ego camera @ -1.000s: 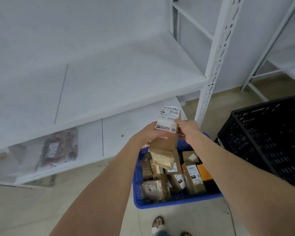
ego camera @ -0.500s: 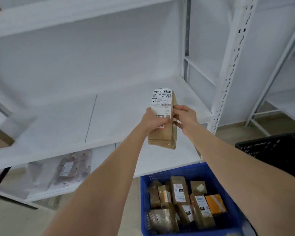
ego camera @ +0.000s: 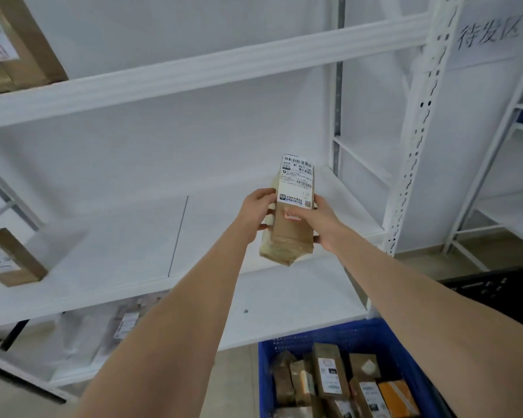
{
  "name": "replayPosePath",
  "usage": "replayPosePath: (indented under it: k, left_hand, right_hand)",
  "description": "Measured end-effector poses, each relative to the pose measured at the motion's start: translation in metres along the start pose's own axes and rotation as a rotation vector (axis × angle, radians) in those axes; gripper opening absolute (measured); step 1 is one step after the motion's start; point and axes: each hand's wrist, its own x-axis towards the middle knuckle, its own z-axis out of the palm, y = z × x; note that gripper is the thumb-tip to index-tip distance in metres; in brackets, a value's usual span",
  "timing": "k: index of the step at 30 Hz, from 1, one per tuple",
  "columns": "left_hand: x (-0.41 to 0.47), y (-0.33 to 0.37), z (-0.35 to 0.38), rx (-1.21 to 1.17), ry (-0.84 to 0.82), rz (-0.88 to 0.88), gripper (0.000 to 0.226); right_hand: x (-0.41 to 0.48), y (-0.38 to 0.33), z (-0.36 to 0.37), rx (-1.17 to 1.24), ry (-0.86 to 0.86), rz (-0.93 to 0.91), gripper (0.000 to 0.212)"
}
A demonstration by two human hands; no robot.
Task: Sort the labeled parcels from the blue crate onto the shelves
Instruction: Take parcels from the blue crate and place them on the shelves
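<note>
A tall brown parcel (ego camera: 290, 236) with a white barcode label facing me is held upright in front of the middle white shelf (ego camera: 133, 245). My left hand (ego camera: 255, 211) grips its left side. My right hand (ego camera: 319, 220) grips its right side, thumb across the front. Below at the bottom right stands the blue crate (ego camera: 338, 336), holding several more brown labeled parcels (ego camera: 328, 375) and an orange one (ego camera: 397, 398).
A cardboard box (ego camera: 11, 257) sits at the left end of the middle shelf and another (ego camera: 18, 43) on the upper shelf. A clear-bagged parcel (ego camera: 124, 327) lies on the lowest shelf. A perforated white upright (ego camera: 417, 146) rises at right, with a black crate (ego camera: 501, 292) beyond it.
Both hands have lifted the parcel out of the blue crate up to the level of the middle shelf. My view has tilted upward, revealing the upper shelf.
</note>
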Motion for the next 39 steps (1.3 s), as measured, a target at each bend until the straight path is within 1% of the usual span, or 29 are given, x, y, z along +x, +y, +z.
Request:
replayPosePath:
  k: [2, 3, 6, 8, 10, 20, 26, 31, 35, 39]
  left_hand:
    - [-0.001, 0.001, -0.004, 0.016, -0.009, 0.026, 0.031]
    - [-0.002, 0.002, -0.006, 0.015, -0.007, 0.033, 0.032]
    - [-0.004, 0.004, -0.011, -0.007, 0.000, 0.038, 0.032]
    - [-0.005, 0.006, -0.011, -0.018, -0.003, 0.040, 0.029]
    - [-0.007, 0.008, -0.011, -0.026, -0.004, 0.032, 0.026]
    - [-0.013, 0.021, -0.016, -0.056, 0.028, 0.076, 0.025]
    - [-0.018, 0.041, -0.032, -0.056, 0.110, 0.118, 0.026]
    - [-0.028, 0.073, -0.056, -0.056, 0.194, 0.220, 0.027]
    - [-0.045, 0.108, -0.075, -0.049, 0.242, 0.261, 0.027]
    - [-0.067, 0.144, -0.092, -0.056, 0.307, 0.338, 0.017]
  right_hand:
    - [-0.002, -0.003, 0.004, -0.035, -0.056, -0.052, 0.055]
    - [-0.004, -0.006, 0.005, -0.038, -0.063, -0.050, 0.051]
    - [-0.007, -0.013, 0.005, 0.010, -0.020, 0.028, 0.036]
    - [-0.008, -0.016, 0.006, 0.022, 0.012, 0.026, 0.032]
    - [-0.009, -0.018, 0.007, 0.021, 0.037, 0.016, 0.032]
    - [-0.008, -0.026, 0.014, 0.011, 0.048, -0.050, 0.040]
    - [-0.008, -0.045, 0.025, 0.058, 0.058, -0.133, 0.037]
    - [-0.010, -0.075, 0.045, 0.054, 0.011, -0.213, 0.038]
    - [-0.016, -0.106, 0.061, 0.048, -0.031, -0.306, 0.038]
    - [-0.027, -0.140, 0.077, 0.009, -0.064, -0.419, 0.038]
